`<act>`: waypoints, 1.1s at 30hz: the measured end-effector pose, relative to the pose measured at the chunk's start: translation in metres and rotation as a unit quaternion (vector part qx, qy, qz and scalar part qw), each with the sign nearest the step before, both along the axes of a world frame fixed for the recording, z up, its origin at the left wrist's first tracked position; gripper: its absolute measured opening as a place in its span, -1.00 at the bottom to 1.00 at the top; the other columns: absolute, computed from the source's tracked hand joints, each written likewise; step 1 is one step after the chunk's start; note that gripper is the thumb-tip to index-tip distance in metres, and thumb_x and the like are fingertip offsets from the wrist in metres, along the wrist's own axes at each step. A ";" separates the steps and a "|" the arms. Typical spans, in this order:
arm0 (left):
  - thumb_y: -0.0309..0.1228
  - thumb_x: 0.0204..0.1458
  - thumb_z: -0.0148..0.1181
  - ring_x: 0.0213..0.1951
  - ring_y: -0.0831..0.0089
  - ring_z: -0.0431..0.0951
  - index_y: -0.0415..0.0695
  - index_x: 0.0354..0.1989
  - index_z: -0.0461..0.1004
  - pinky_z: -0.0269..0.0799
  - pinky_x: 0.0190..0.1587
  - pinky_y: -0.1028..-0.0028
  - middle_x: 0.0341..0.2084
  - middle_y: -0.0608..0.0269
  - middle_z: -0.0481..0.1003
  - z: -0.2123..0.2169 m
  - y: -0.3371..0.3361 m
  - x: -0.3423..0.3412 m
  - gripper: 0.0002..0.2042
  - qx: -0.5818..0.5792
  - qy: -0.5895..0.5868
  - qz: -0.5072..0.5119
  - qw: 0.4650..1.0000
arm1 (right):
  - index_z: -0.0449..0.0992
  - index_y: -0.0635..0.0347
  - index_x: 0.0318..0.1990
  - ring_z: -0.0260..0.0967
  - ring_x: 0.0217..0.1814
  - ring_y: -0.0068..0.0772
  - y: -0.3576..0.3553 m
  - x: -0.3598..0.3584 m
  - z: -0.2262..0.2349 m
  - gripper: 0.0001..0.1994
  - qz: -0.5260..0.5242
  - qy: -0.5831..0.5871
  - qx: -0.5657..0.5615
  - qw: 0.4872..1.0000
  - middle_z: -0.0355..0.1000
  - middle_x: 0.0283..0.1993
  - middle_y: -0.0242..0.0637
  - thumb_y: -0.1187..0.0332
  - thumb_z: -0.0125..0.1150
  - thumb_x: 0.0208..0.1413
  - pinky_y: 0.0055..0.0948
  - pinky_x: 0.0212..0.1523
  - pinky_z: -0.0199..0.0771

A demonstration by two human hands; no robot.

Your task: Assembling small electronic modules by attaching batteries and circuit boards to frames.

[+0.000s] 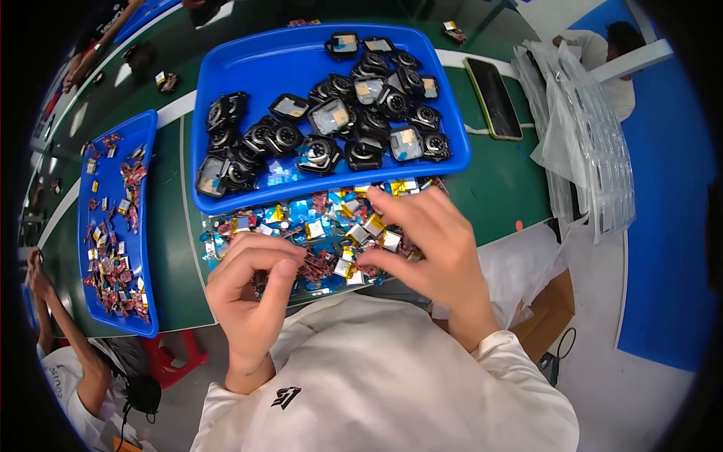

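A heap of small flat silver, gold and blue battery cells with red wires (316, 226) lies on the green table right in front of me. My left hand (252, 294) is curled, its fingertips pinched together over the heap's left edge; whether it holds a cell is hidden. My right hand (433, 245) rests with spread fingers on the heap's right side, its fingertips touching several silver cells (380, 239). Behind the heap stands a blue tray (226, 68) filled with several black round device shells, some showing cells inside.
A second blue tray (147, 124) with small red-wired parts lies at the left, where another person's arm (45, 301) reaches in. A dark phone (493, 98) and a stack of clear plastic bags (580, 128) lie at the right. A cardboard box (550, 313) stands below the table edge.
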State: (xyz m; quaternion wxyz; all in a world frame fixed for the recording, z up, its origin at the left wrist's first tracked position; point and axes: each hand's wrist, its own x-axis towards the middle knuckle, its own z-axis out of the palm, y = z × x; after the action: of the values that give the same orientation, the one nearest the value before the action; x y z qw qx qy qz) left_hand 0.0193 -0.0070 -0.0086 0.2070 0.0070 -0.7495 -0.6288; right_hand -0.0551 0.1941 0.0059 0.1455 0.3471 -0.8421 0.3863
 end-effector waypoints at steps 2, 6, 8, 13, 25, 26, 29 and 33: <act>-0.62 -0.11 0.20 -0.42 0.42 0.47 -0.28 -0.53 0.47 0.27 -0.26 0.50 -0.47 0.16 0.55 0.000 -0.003 0.003 -0.96 -0.026 0.015 0.004 1.000 | 0.57 0.22 -0.28 0.31 -0.40 -0.33 0.004 -0.008 -0.003 -0.57 -0.018 0.013 0.000 1.000 0.41 -0.41 -0.31 0.37 0.53 -0.44 -0.43 -0.39 0.31; -0.63 -0.15 0.22 -0.42 0.44 0.48 -0.28 -0.51 0.49 0.28 -0.29 0.50 -0.48 0.18 0.55 -0.002 -0.004 0.007 -0.96 0.007 -0.005 0.029 1.000 | 0.54 0.17 -0.47 0.27 -0.41 -0.36 0.010 -0.012 -0.009 -0.80 -0.117 0.031 0.119 0.985 0.38 -0.43 -0.37 0.37 0.44 -0.29 -0.45 -0.46 0.31; -0.64 -0.19 0.26 -0.43 0.43 0.48 -0.26 -0.49 0.52 0.29 -0.31 0.50 -0.48 0.19 0.56 -0.001 -0.003 0.004 -0.93 -0.001 -0.005 0.028 1.000 | 0.54 0.18 -0.49 0.27 -0.42 -0.37 0.009 -0.014 -0.015 -0.83 -0.092 0.041 0.084 0.991 0.39 -0.44 -0.37 0.42 0.42 -0.29 -0.45 -0.47 0.31; -0.60 -0.30 0.35 -0.32 0.37 0.50 -0.21 -0.40 0.53 0.31 -0.27 0.48 -0.40 0.19 0.55 0.012 0.000 -0.009 -0.78 -0.106 0.052 -0.014 0.993 | 0.54 0.23 -0.50 0.32 -0.46 -0.36 -0.001 -0.014 -0.004 -0.84 0.001 0.017 -0.034 0.999 0.45 -0.48 -0.32 0.55 0.40 -0.32 -0.46 -0.50 0.29; -0.61 -0.29 0.33 -0.43 0.44 0.43 -0.18 -0.04 0.45 0.34 -0.33 0.48 -0.53 0.36 0.54 0.012 0.013 -0.022 -0.50 -0.146 0.060 -0.095 0.983 | 0.59 0.24 -0.45 0.30 -0.54 -0.60 -0.014 -0.011 -0.001 -0.84 0.139 -0.163 -0.185 0.959 0.45 -0.50 -0.35 0.52 0.44 -0.26 -0.61 -0.56 0.18; -0.62 -0.29 0.32 -0.44 0.44 0.41 -0.17 -0.01 0.43 0.33 -0.36 0.49 -0.54 0.35 0.53 0.011 0.014 -0.022 -0.48 -0.133 0.053 -0.098 0.985 | 0.58 0.24 -0.45 0.28 -0.54 -0.66 -0.015 -0.009 -0.002 -0.84 0.135 -0.220 -0.217 0.942 0.43 -0.51 -0.37 0.52 0.44 -0.26 -0.65 -0.59 0.15; -0.64 -0.28 0.28 -0.45 0.49 0.40 -0.17 0.02 0.41 0.29 -0.42 0.53 -0.56 0.35 0.50 0.010 0.020 -0.019 -0.46 -0.101 0.033 -0.094 0.990 | 0.58 0.24 -0.46 0.22 -0.55 -0.72 -0.017 -0.004 -0.008 -0.84 0.132 -0.271 -0.255 0.919 0.38 -0.52 -0.42 0.52 0.46 -0.25 -0.71 -0.61 0.11; -0.68 -0.26 0.23 -0.46 0.60 0.37 -0.18 0.02 0.41 0.20 -0.49 0.61 -0.57 0.35 0.47 0.013 0.017 -0.019 -0.48 -0.070 -0.010 -0.098 0.993 | 0.58 0.24 -0.39 0.18 -0.57 -0.72 -0.020 -0.001 -0.013 -0.81 0.119 -0.243 -0.266 0.925 0.34 -0.54 -0.44 0.49 0.45 -0.22 -0.72 -0.59 0.14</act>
State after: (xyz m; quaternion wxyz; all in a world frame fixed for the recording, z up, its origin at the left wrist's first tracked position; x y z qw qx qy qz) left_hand 0.0006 0.0096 0.0043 0.1367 -0.0749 -0.7909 -0.5918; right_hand -0.0564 0.1742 -0.0072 -0.0236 0.2885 -0.6704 0.6832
